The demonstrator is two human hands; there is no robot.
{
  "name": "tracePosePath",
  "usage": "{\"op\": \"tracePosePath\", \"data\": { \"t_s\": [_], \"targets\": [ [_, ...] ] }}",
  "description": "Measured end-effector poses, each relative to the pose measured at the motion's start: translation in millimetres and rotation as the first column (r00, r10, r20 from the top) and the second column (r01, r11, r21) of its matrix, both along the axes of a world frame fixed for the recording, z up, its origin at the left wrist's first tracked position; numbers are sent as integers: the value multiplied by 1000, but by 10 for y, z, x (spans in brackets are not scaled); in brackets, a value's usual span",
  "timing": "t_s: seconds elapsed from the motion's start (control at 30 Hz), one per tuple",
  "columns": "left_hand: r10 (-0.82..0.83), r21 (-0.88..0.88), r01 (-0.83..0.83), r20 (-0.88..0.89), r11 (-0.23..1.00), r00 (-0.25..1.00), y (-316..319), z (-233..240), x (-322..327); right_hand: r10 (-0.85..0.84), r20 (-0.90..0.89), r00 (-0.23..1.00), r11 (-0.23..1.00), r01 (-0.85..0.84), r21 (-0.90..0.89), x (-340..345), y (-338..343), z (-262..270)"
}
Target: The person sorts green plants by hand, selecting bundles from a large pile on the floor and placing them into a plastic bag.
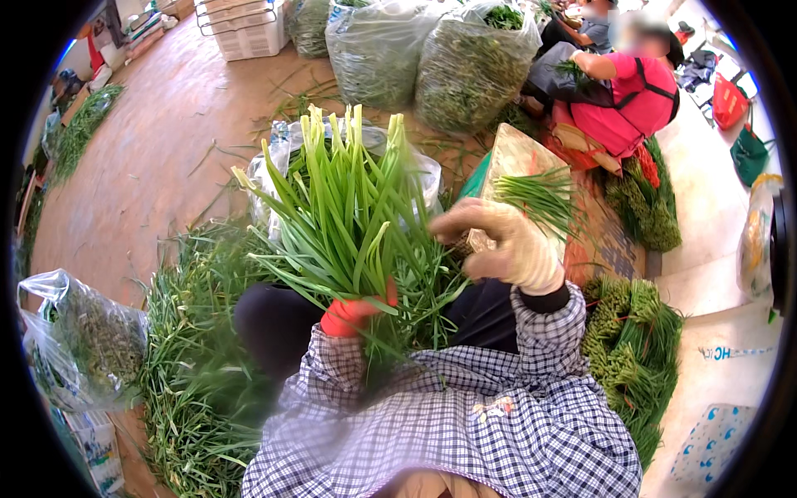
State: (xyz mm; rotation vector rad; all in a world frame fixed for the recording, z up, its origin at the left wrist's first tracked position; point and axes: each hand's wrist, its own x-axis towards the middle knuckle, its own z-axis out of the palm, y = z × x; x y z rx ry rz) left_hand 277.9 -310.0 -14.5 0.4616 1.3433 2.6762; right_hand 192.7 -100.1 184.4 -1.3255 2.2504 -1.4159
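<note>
My left hand [356, 314], in a red glove, grips a thick bunch of long flat green leaf vegetables [348, 230], probably garlic chives. Their pale cut ends point up and away from me, and some leaves hang below the fist. To the right of the bunch is my right hand [520, 246] in a cream glove, blurred, thumb and fingers apart with nothing visible between them. Beyond it, a smaller bunch of green stalks [537, 194] lies on a worn board [514, 149]. Behind the held bunch stands a clear plastic bag [428, 177], partly hidden.
Loose greens [193, 367] heap at my left, beside a filled plastic bag [93, 348]. Tied bunches [632, 348] lie at my right. Large filled bags [476, 68] and a white crate [246, 34] stand ahead. A person in pink [641, 93] sits at the upper right.
</note>
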Motion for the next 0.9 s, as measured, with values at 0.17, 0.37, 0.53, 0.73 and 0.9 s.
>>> {"op": "tracePosePath", "data": {
  "t_s": [0.17,0.37,0.53,0.73,0.9],
  "targets": [
    [-41,37,40,6,999,999,38,108,31,-331,43,943,944,330,21,295,-637,-129],
    [-51,113,48,28,992,998,-5,124,107,-221,566,794,490,592,-640,-35,-64,343],
    [-142,59,147,-82,987,986,-11,85,44,5,494,869,813,284,-508,-867,530,-92],
    [-64,-30,64,-18,998,998,128,-35,37,-56,521,852,911,257,-322,-666,-403,-204],
    [-50,-147,55,40,988,998,171,-88,-1,-63,406,912,970,152,-191,-546,-576,-85]
  ]
}}
